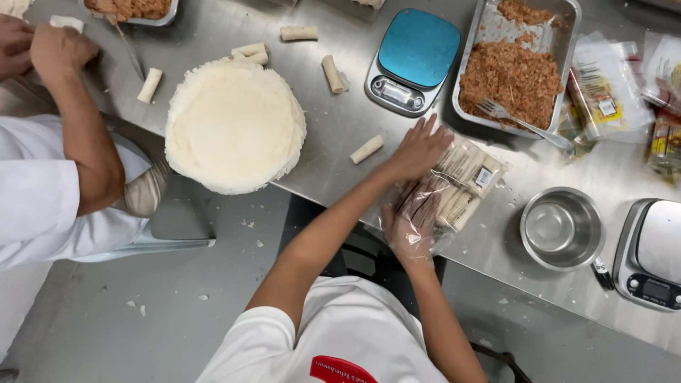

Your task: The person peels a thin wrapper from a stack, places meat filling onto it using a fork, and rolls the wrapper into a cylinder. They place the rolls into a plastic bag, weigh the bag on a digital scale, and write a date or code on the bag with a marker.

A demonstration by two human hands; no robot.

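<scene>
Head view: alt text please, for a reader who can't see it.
Two hands, the left hand and the right hand, press on a clear bag of rolls on a steel table, between a stack of round wrappers and a tray of minced filling.

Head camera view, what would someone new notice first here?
Probably the big round stack of pale wrappers overhanging the near edge of the steel table, with small rolled pieces scattered around it. Next, the person's left hand and right hand, both on a clear bag of rolls at the table's middle. Behind that sit a blue-topped scale and a metal tray of brownish filling with a fork in it.
</scene>
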